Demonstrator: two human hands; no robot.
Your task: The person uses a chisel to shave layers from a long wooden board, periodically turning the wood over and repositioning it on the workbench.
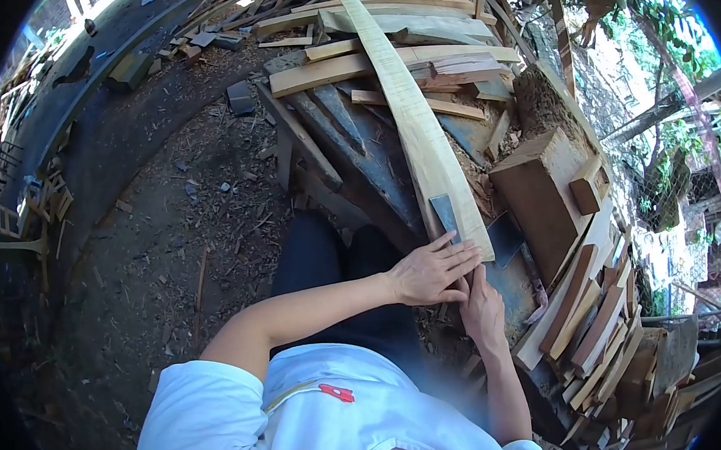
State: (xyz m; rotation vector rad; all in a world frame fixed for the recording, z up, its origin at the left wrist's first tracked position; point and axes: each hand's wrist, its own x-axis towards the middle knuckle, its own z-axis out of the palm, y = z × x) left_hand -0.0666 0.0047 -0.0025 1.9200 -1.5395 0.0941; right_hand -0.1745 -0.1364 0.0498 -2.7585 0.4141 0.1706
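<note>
A long, pale, curved wooden board [420, 120] slants away from me, its wide end near my hands. On that end lies the flat bluish-grey blade of a broad chisel [442, 212]. My left hand [435, 272] lies across the chisel where blade meets handle, its fingers over the tool. Close behind it, my right hand [483, 307] is wrapped round the handle, which is mostly hidden. Whether the cutting edge bites into the wood cannot be made out.
A dark flat metal piece [506, 240] lies right of the board, beside a large wooden block [538, 200]. Cut wood strips [588, 309] are stacked at lower right. More planks [399, 63] lie beneath the board's far part. Chips litter the ground [184, 212] at left.
</note>
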